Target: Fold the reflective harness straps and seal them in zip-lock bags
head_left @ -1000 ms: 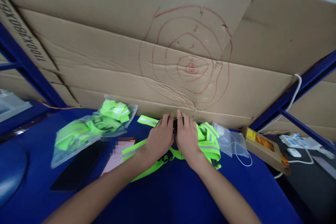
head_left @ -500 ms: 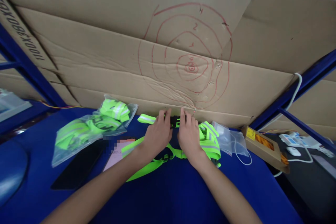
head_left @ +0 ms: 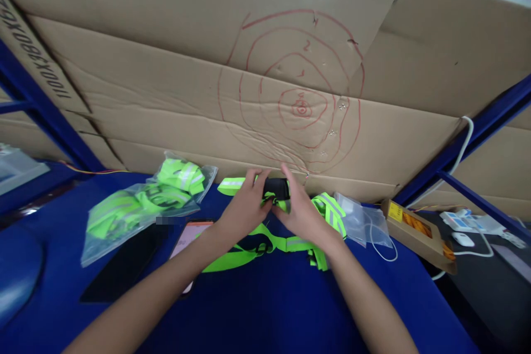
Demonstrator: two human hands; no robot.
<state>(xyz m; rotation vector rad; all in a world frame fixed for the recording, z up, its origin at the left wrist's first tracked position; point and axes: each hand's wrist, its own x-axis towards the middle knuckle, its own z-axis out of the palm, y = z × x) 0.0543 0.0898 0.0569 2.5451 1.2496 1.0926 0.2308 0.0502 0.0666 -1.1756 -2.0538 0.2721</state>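
A black plastic buckle (head_left: 277,189) on neon-green reflective straps (head_left: 298,244) is raised a little above the blue table, between my two hands. My left hand (head_left: 249,202) grips its left side, fingers over the top and thumb below. At the buckle's right side is my right hand (head_left: 302,213), index finger stretched up along the edge and thumb underneath. Part of the strap bundle (head_left: 332,210) lies behind my right wrist, and a loose loop (head_left: 232,261) hangs down on the table under my left forearm. My fingers hide part of the buckle.
To the left lie clear bags of green straps (head_left: 145,199), a black flat object (head_left: 122,265) and a phone (head_left: 191,238). On the right are a clear plastic bag (head_left: 352,218) with a white cable and an open cardboard box (head_left: 418,232). A cardboard wall (head_left: 166,83) stands behind.
The buckle has been turned so a broader black face shows. My hands have shifted slightly, with the thumbs now under it. The right strap bundle has dropped a bit; more of the phone shows.
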